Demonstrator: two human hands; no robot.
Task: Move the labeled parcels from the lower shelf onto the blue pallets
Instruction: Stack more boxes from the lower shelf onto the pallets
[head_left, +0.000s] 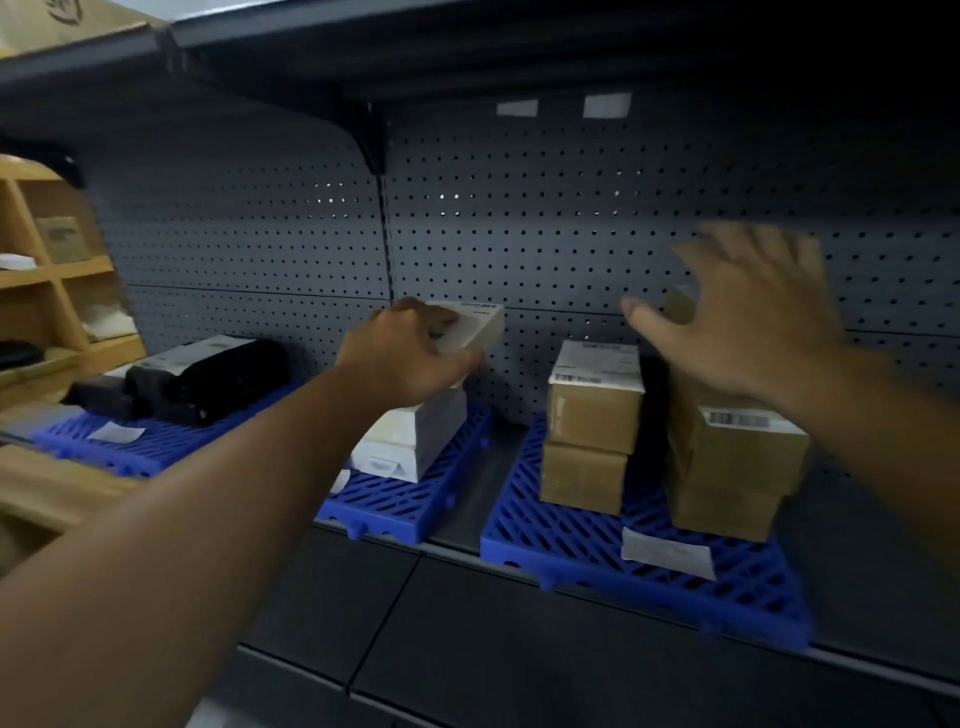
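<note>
My left hand (405, 353) grips a white labeled box (475, 325) above a stack of white boxes (415, 441) on the middle blue pallet (400, 504). My right hand (748, 317) hovers blurred with fingers spread above two stacks of brown labeled parcels (592, 410) (732, 467) on the right blue pallet (587, 551). It holds nothing. The left blue pallet (150, 447) carries black soft packages (208, 379) and a white-labeled parcel.
A dark pegboard back wall (519, 228) closes the shelf behind, and a shelf overhangs above. Wooden cubbies (47, 291) with small items stand at the left. White paper slips (667, 553) lie on the pallets. Dark panels drop below the shelf edge.
</note>
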